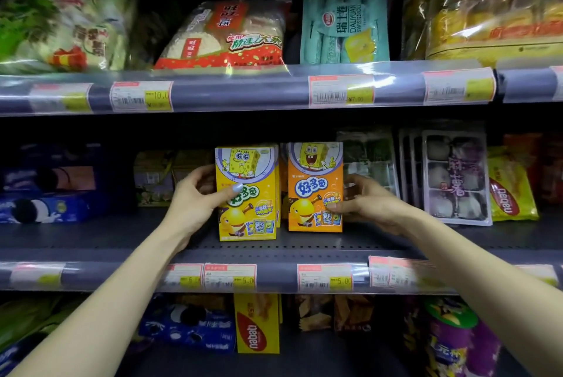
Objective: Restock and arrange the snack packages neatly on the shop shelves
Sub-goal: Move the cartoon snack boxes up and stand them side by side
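Head view | yellow box (247,194) in left hand (195,197) | orange box (315,186) in right hand (370,203)

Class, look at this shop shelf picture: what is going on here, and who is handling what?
A person is tidying snack boxes on the middle shelf. The left hand has a grip on the yellow cartoon box, thumb across its front. The right hand holds the right edge of the orange cartoon box. Both boxes stand upright, side by side with a small gap, near the shelf's front. More boxes of the same kind sit behind them. Price labels line the rail below.
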Motion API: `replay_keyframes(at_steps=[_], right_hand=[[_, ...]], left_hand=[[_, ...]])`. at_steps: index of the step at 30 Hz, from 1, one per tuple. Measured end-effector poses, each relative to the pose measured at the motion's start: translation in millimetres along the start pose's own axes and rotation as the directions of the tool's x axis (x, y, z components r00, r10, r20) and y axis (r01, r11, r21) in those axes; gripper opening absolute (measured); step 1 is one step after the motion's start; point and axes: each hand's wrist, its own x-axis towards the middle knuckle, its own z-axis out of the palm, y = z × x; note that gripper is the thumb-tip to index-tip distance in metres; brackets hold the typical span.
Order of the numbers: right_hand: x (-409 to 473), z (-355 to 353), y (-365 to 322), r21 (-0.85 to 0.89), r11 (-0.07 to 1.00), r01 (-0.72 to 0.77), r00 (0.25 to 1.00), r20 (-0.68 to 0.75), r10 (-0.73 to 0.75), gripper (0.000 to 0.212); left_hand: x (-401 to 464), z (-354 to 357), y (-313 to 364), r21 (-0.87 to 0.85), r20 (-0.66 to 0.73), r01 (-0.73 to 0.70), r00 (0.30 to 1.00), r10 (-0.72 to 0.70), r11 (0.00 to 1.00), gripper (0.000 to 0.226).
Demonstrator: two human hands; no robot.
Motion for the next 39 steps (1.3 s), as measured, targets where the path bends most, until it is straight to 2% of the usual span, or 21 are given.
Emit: replay_keyframes(at_steps=[4, 9, 16, 21, 25, 33, 39], right_hand=[[0.8, 6.4, -1.3, -0.019, 0.999, 0.036, 0.999, -0.034, -0.036, 0.061], [2.5, 11.9, -1.1, -0.069, 0.995, 0.073, 0.996, -0.051, -0.076, 0.063], [4.3, 14.2, 0.6, -0.119, 0.989, 0.085, 0.99, -0.098, -0.097, 0.074], [4.2, 15.0, 2.0, -0.119, 0.989, 0.087, 0.988, -0.12, -0.101, 0.07], [6.5, 18.0, 4.1, -0.143, 0.985, 0.096, 0.983, -0.143, -0.116, 0.072], [8.2, 23.8, 5.3, -0.3, 0.949, 0.099, 0.981, -0.134, -0.144, 0.051], [3.2, 26.1, 2.5, -0.359, 0.929, 0.086, 0.981, -0.131, -0.142, 0.045]], left_hand=[[-4.7, 4.2, -2.1, -0.08, 0.048, 0.05, 0.998, -0.047, 0.996, 0.05], [-6.0, 9.4, -2.4, -0.09, 0.125, 0.069, 0.99, -0.058, 0.994, 0.033], [-5.5, 14.2, -3.8, -0.097, 0.153, 0.077, 0.986, -0.062, 0.992, 0.026], [-6.6, 16.5, -1.9, -0.145, 0.168, 0.104, 0.983, -0.079, 0.984, 0.027], [-7.5, 17.8, -0.8, -0.155, 0.194, 0.128, 0.976, -0.097, 0.98, 0.019], [-8.1, 17.9, -1.2, -0.149, 0.199, 0.126, 0.975, -0.095, 0.981, 0.022], [-9.1, 17.4, -2.4, -0.126, 0.203, 0.131, 0.974, -0.104, 0.983, 0.019]])
